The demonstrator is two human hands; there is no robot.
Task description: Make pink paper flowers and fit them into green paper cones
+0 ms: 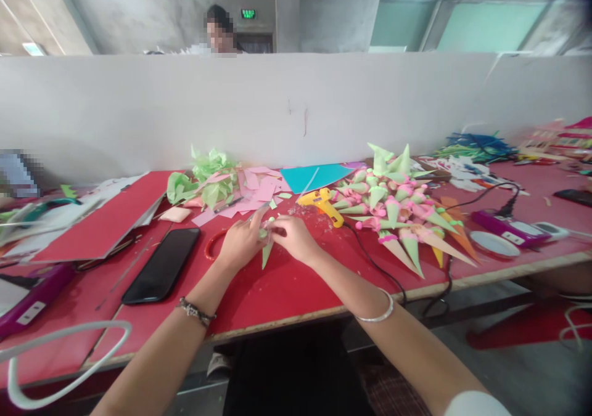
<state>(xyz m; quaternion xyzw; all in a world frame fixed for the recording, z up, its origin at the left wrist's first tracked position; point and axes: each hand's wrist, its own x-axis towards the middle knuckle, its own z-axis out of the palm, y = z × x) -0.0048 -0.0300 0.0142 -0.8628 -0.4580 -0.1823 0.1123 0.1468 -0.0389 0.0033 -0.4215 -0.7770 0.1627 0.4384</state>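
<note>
Over the red tabletop [287, 293], my left hand [241, 241] and my right hand [295, 236] meet around a small green paper cone [266, 254], its tip pointing down. Fingers of both hands are closed on its upper end, where a small pale green ball shows. Just beyond my right hand lies a yellow glue gun [324, 205]. A large pile of green and pink paper cones [393, 206] is to the right. Pink paper pieces [259, 189] and crumpled green paper [213, 175] lie behind my left hand.
A black phone [161, 267] and red-handled scissors [213, 247] lie left. Farther left is a red board [111, 219]. A teal sheet [314, 177] rests by the white partition [277, 108]. Purple power strips [509, 228] and cables lie right. A person [221, 29] is beyond the partition.
</note>
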